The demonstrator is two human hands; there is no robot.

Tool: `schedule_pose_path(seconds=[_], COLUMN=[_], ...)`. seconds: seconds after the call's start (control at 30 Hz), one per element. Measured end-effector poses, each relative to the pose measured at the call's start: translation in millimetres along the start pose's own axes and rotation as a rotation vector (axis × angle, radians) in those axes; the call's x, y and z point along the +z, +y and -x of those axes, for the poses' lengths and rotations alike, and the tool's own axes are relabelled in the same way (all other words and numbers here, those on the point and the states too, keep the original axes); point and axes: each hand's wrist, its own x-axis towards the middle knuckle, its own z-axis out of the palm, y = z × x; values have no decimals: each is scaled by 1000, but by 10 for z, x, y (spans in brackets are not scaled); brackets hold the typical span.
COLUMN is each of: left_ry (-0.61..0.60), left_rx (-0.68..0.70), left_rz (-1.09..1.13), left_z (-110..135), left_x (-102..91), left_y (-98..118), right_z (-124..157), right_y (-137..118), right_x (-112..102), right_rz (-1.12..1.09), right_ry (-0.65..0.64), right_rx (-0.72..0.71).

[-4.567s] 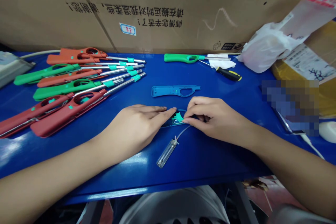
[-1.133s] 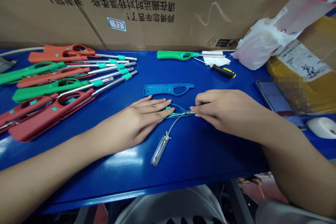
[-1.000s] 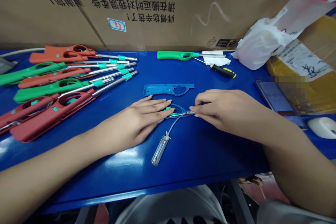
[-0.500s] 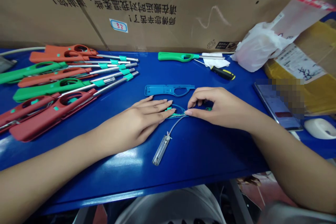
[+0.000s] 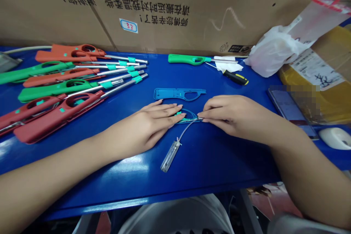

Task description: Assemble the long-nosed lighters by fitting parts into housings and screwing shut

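A blue lighter shell half (image 5: 189,115) lies on the blue table (image 5: 208,161) between my hands. My left hand (image 5: 149,128) rests flat on its handle end, fingers stretched out and pressing down. My right hand (image 5: 231,115) has its fingers pressed together over the front end, pinching a thin metal part where the nozzle tube sits. A clear fuel tube (image 5: 171,156) hangs out of the shell on a thin hose toward me. The other blue shell half (image 5: 179,94) lies just behind.
Several red and green long-nozzle lighters (image 5: 68,87) are piled at the left. A green lighter (image 5: 192,59), white tissue and a black-yellow screwdriver (image 5: 236,78) lie at the back. Cardboard boxes (image 5: 164,11) wall the rear; a white bag (image 5: 276,51), a phone (image 5: 285,106) and a mouse (image 5: 336,137) sit right.
My right hand has gone from an arched grip over the shell's trigger loop back to a flat pinch at its front end. My left hand has stayed pressed on the handle.
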Motion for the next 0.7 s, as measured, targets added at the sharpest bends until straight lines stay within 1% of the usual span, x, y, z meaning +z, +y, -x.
schedule_pose_path(seconds=[0.13, 0.3, 0.5, 0.7], left_ry=[1, -11, -14, -20], left_rx=[2, -4, -17, -27], left_rz=[18, 26, 29, 52], left_z=[-4, -10, -13, -11], left_x=[-12, -33, -31, -35], left_y=[4, 11, 13, 17], right_z=[32, 41, 9, 26], right_y=[-51, -59, -40, -50], right_x=[-22, -48, -47, -78], right_rz=[61, -8, -77, -46], right_ry=[-40, -96, -80, -80], right_rx=[13, 91, 94, 77])
